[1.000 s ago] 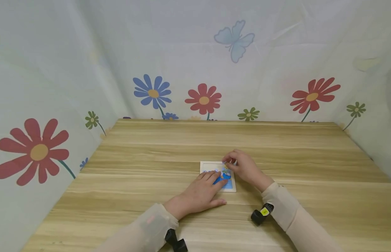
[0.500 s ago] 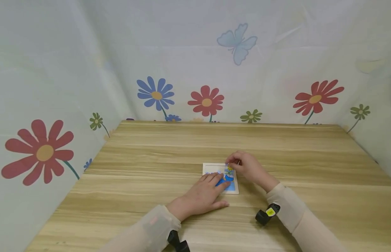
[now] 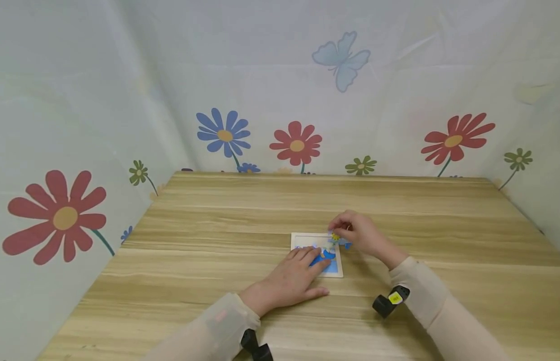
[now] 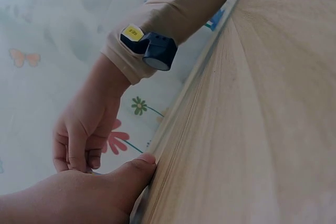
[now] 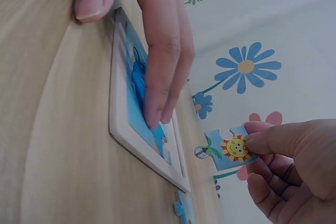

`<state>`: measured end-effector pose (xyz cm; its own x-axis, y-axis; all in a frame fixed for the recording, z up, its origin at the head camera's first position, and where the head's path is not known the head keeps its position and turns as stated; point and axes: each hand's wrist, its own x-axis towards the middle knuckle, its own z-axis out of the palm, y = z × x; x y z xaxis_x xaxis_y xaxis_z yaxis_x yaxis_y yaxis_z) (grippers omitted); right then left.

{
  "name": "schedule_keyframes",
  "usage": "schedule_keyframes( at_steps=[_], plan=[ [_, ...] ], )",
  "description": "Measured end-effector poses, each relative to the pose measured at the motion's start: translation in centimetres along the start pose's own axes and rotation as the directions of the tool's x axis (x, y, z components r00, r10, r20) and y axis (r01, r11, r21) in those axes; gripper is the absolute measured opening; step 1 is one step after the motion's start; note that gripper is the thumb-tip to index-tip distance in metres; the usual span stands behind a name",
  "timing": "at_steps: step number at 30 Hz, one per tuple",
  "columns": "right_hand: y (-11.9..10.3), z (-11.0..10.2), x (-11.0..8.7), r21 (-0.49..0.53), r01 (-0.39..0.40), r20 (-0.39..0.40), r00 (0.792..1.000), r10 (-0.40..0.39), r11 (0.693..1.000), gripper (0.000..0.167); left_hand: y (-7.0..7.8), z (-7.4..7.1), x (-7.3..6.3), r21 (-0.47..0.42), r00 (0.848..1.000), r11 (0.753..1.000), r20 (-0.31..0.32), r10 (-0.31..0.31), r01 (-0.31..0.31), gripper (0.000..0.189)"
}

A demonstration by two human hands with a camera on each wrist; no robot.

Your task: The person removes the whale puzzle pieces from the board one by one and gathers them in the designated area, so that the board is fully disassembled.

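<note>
A jigsaw puzzle tray (image 3: pixel 307 234) with a pale rim and a blue picture lies on the table. My left hand (image 3: pixel 289 281) rests across its near left part, fingers extended over the picture; in the right wrist view the fingertips (image 5: pixel 153 116) touch the blue pieces. My right hand (image 3: pixel 363 234) pinches a puzzle piece (image 5: pixel 231 148) by one edge between thumb and fingers. That piece shows a smiling sun and a palm tree, and is held up above the tray's far right corner. Left fingers hide part of the picture.
A loose blue puzzle piece (image 5: pixel 184 208) lies on the wooden table (image 3: pixel 217 215) just outside the tray's right edge. Fabric walls (image 3: pixel 262 75) printed with flowers enclose the table's back and sides. Each wrist wears a black camera (image 3: pixel 390 302).
My right hand has drawn to the right and slightly up with the sun piece, away from the tray's corner. The loose blue piece beside the tray now shows. My left hand stays in place.
</note>
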<state>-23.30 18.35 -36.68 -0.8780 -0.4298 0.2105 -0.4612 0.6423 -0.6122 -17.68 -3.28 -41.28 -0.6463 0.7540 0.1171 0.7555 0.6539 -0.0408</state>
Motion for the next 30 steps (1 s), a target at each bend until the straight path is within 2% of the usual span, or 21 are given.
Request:
schedule_keyframes(
  at_steps=[14, 30],
  plan=[
    [0.3, -2.1, -0.1, -0.029, -0.009, -0.009, 1.000, 0.009, 1.000, 0.009, -0.2, 0.1, 0.1, -0.002, 1.000, 1.000, 0.013, -0.007, 0.007, 0.064],
    [1.8, -4.4, -0.5, -0.071, -0.079, 0.072, 0.994, 0.084, 0.994, 0.011, -0.1, 0.3, 0.1, -0.009, 1.000, 1.000, 0.019, -0.013, 0.014, 0.064]
  ],
)
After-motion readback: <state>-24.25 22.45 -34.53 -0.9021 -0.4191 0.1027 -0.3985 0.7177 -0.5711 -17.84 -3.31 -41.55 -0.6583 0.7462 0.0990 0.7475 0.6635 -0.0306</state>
